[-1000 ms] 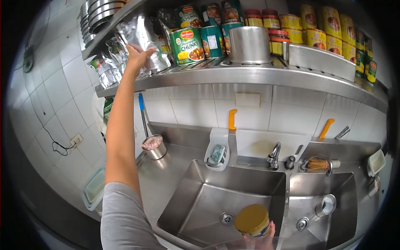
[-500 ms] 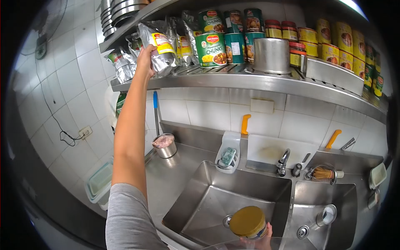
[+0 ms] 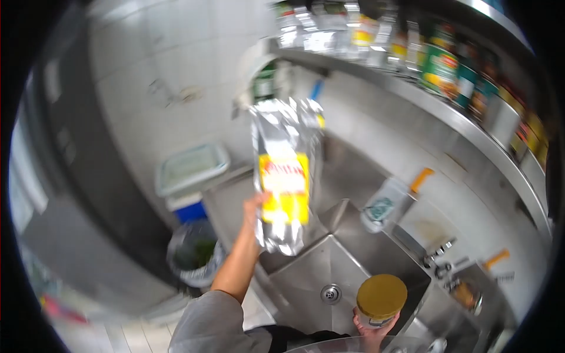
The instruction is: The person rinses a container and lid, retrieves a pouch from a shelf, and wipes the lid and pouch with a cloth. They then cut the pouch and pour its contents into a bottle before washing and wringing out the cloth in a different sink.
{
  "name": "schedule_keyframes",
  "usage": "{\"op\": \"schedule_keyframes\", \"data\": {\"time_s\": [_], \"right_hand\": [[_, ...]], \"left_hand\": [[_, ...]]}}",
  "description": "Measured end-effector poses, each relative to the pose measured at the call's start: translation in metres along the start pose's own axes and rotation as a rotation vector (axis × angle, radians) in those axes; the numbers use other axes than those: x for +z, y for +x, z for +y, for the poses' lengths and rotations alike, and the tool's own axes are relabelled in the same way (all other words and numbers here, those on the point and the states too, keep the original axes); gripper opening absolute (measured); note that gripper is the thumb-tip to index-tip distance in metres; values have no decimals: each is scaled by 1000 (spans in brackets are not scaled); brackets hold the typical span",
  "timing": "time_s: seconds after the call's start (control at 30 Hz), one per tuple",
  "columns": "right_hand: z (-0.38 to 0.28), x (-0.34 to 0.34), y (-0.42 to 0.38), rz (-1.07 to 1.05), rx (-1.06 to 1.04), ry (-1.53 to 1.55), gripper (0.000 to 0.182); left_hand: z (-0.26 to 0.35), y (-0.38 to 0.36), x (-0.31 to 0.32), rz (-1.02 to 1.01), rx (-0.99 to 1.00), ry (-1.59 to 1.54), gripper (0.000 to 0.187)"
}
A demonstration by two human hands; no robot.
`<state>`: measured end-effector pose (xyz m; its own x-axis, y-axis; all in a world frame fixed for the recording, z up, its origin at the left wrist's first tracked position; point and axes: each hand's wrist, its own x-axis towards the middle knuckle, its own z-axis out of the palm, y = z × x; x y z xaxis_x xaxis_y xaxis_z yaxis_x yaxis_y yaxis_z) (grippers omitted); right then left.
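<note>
The left hand (image 3: 254,207) is closed on the edge of a silver foil pouch (image 3: 284,176) with a yellow and red label, holding it upright in the middle of the frame, above the near left corner of the sink (image 3: 312,276). Only the thumb side of that hand shows; the rest is behind the pouch. The bare forearm runs down from it to a grey sleeve (image 3: 206,323) at the bottom centre.

The right hand (image 3: 374,326) is at the bottom edge, right of centre, its fingers wrapped around the lower part of a can (image 3: 379,300) with a yellow lid. The can stands upright over the front of the sink, just right of the drain (image 3: 331,292).

The picture is blurred by motion. Right of the pouch, a white holder (image 3: 385,206) stands at the back of the sink, with an orange handle (image 3: 421,179) just above it against the wall. Further right and lower are the taps (image 3: 438,259) and a second orange handle (image 3: 496,257).

Left of the pouch, a lidded clear box (image 3: 191,170) sits on the end of the worktop (image 3: 226,203), with something blue just under it. Below that, at lower left of centre, is a bin (image 3: 194,256) lined with a bag, on the floor.

Across the upper right runs a steel shelf (image 3: 447,117) carrying cans (image 3: 438,65) and more foil pouches, too blurred to read.
</note>
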<state>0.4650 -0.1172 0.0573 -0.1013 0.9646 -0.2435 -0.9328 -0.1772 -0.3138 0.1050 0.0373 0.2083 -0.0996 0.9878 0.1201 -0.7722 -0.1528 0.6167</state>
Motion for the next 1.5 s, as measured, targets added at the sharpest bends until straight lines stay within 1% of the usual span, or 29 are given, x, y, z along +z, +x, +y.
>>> {"op": "schedule_keyframes", "data": {"time_s": [0.07, 0.1, 0.17, 0.23, 0.3, 0.33, 0.4, 0.43, 0.47, 0.5, 0.53, 0.57, 0.6, 0.63, 0.67, 0.73, 0.8, 0.87, 0.9, 0.97, 1.03, 1.07, 1.13, 1.2, 1.27, 1.33, 1.4, 1.43, 1.5], "right_hand": [[6, -4, 8, 2, 94, -21, 78], [8, -7, 10, 17, 97, 1, 75], [6, -14, 21, 4, 255, -19, 76], [4, -15, 31, 3, 413, -33, 77], [4, -14, 41, -204, 576, 29, 83], [3, -16, 45, -175, 661, -8, 83], [7, -13, 59, -243, 701, -42, 88], [12, -9, 65, -233, 762, -70, 88], [19, -3, 69, -247, 773, -63, 89], [27, 4, 71, -265, 779, -53, 91], [38, 13, 74, -261, 828, -82, 91], [57, 24, 76, -237, 827, -77, 91], [78, 34, 77, -210, 819, -70, 92], [99, 44, 77, -202, 851, -92, 92], [123, 55, 78, -206, 936, -113, 91], [179, 81, 72, -217, 1040, -138, 90], [252, 112, 51, -108, 1257, -355, 82], [344, 125, 23, -344, 1121, -736, 73], [394, 125, 4, -413, 1210, -763, 70], [485, 105, -33, -541, 1426, -784, 65], [562, 87, -87, -613, 1592, -870, 61], [589, 78, -116, -622, 1629, -962, 58], [628, 53, -145, -544, 1622, -1233, 59], [652, 23, -145, -443, 1681, -1207, 59], [660, 15, -144, -190, 1646, -1220, 60], [667, 14, -143, -86, 1597, -1165, 66], [677, 25, -137, 96, 1888, -901, 65], [678, 52, -164, 82, 1902, -890, 65], [686, 101, -236, -1014, 1548, -1055, 62]], "left_hand": [[-22, -67, -71, 207, -90, 50, 60], [-15, -101, -85, 294, -36, 31, 60], [-13, -176, -105, 178, -148, -156, 63], [1, -247, -126, 365, -101, -137, 62], [20, -315, -115, 558, 114, -71, 63], [18, -355, -141, 563, 280, -108, 61], [43, -413, -116, 400, 609, -115, 56], [52, -447, -105, 558, 773, -18, 57], [61, -476, -88, 643, 924, 43, 49], [60, -563, -134, 948, 1045, 317, 37], [62, -591, -116, 952, 1205, 329, 60], [68, -633, -103, 1237, 1286, 512, 57], [58, -659, -96, 1294, 1449, 497, 55], [64, -649, -54, 1370, 1498, 462, 56], [68, -636, -20, 1270, 1502, 463, 46], [61, -671, -17, 1494, 1576, 609, 50], [63, -694, -20, 1448, 1624, 572, 53], [63, -731, -45, 1376, 1692, 537, 53], [59, -758, -65, 1276, 1657, 593, 62], [62, -789, -95, 935, 1627, 405, 66], [99, -786, -106, 860, 1556, 427, 72], [120, -780, -108, 872, 1526, 363, 74], [139, -794, -121, 975, 1304, 211, 74], [158, -801, -137, 1071, 1298, 196, 74], [182, -807, -154, 1244, 1228, 155, 73], [208, -818, -171, 1414, 1132, 114, 72], [239, -828, -183, 1427, 1097, 174, 70], [244, -835, -194, 1418, 1101, 160, 69], [264, -858, -223, 1449, 1148, 106, 68]]}}
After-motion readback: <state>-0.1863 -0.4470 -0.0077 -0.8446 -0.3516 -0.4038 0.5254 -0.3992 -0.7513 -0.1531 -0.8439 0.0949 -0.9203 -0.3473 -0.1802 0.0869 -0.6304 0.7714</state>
